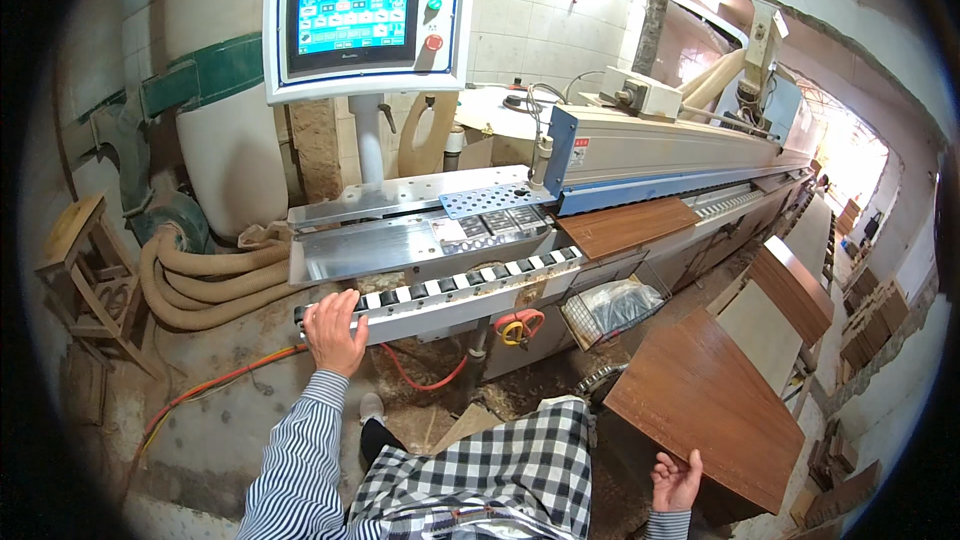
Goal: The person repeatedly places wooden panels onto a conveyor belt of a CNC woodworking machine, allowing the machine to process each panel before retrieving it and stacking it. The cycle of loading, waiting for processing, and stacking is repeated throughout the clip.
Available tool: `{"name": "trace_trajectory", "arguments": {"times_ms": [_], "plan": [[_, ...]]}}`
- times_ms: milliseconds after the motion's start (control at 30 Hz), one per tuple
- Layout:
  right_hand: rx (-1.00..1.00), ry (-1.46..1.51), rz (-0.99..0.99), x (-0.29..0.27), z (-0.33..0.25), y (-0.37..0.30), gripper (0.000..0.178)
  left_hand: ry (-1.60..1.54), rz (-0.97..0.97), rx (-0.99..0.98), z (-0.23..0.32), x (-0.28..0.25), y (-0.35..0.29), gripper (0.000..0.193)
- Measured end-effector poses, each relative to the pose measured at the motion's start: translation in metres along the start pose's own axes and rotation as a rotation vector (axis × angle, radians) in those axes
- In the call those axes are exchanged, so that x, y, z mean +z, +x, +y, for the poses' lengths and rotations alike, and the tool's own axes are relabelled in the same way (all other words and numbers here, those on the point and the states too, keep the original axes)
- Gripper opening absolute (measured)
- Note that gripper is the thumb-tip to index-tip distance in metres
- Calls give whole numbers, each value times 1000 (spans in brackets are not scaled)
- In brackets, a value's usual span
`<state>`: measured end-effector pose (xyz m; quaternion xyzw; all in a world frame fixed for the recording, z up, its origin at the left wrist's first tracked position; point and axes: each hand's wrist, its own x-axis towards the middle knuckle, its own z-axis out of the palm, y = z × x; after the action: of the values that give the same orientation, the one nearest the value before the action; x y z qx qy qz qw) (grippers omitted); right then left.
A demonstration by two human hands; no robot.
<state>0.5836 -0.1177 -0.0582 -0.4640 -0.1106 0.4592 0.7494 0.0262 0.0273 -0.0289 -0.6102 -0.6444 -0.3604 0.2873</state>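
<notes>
My left hand (335,332) lies with its fingers stretched out over the near left end of a rail of black and white rollers (455,287). By the lower edge of a large brown wood-grain panel (710,405), my right hand (677,482) is turned palm up. Its fingers are partly curled, and a digit presses against the panel's edge. The panel lies askew at my right, one corner jutting toward me. Another brown panel (630,227) sits flat in the edge banding machine (680,155), partly under its blue guard.
A touchscreen control panel (352,20) stands on a post behind the rail. Thick ribbed hoses (215,285) and a wooden stool (100,285) are at left. A wire basket (615,308) hangs below the machine. More panels (793,290) are stacked at right; an orange hose (215,387) crosses the floor.
</notes>
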Motion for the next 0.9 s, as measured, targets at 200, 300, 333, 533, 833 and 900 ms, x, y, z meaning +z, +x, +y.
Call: {"name": "trace_trajectory", "arguments": {"times_ms": [200, 300, 333, 533, 833, 900], "plan": [[-272, 110, 145, -53, -26, 16, 26, -13, -10, -15, 0, -2, 0, 45], [-230, 123, 83, -69, -30, 21, 16, -52, -43, -35, 2, -7, 0, 47], [-226, 139, 82, -66, -28, 19, 14, -68, -59, -42, 3, -9, 1, 48], [-54, 183, -195, -23, 8, 2, 23, -211, -220, -26, 14, -40, -4, 59], [351, 68, -707, 133, 82, -11, 25, -403, -405, 132, 57, -112, -37, 76], [449, 69, -782, 167, 105, -16, 20, -352, -358, 88, 42, -117, -46, 71]]}}
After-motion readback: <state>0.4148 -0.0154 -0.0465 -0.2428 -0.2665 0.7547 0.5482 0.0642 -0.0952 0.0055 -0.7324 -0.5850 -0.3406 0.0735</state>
